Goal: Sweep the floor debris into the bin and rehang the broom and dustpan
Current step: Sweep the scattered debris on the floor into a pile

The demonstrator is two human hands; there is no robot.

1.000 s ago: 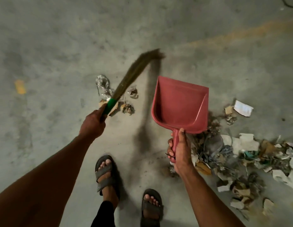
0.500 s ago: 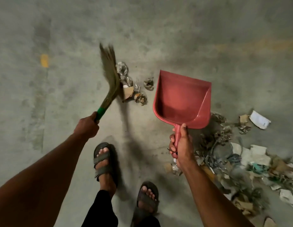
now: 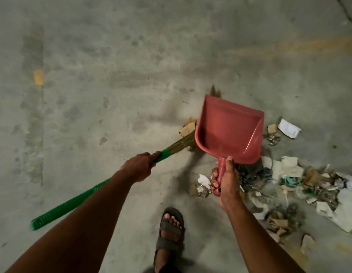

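The left hand point(image 3: 138, 166), just left of the frame's centre, has its fingers wrapped tight round the green handle of the broom point(image 3: 72, 202), close to where the handle meets the straw bristles; the handle runs back down toward the lower left, beside the forearm, and the bristles slant up to the right and pass behind the left edge of the dustpan point(image 3: 229, 133). The right hand point(image 3: 225, 181), right of centre, is curled round the dustpan's short red handle, thumb laid along the top, holding the red scoop with its open mouth toward the top of the frame. Scraps of brown cardboard point(image 3: 188, 128) lie on the floor point(image 3: 112, 75) touching the bristles, just left of the scoop. The main pile of debris point(image 3: 301, 186), torn paper, cardboard and dark bits, spreads across the right side of the frame from beside the right hand to the right edge, with a white paper slip point(image 3: 289, 128) lying apart above it. A foot in a dark sandal point(image 3: 170, 231) stands at bottom centre. A small yellow mark point(image 3: 38, 77) shows on the concrete at upper left
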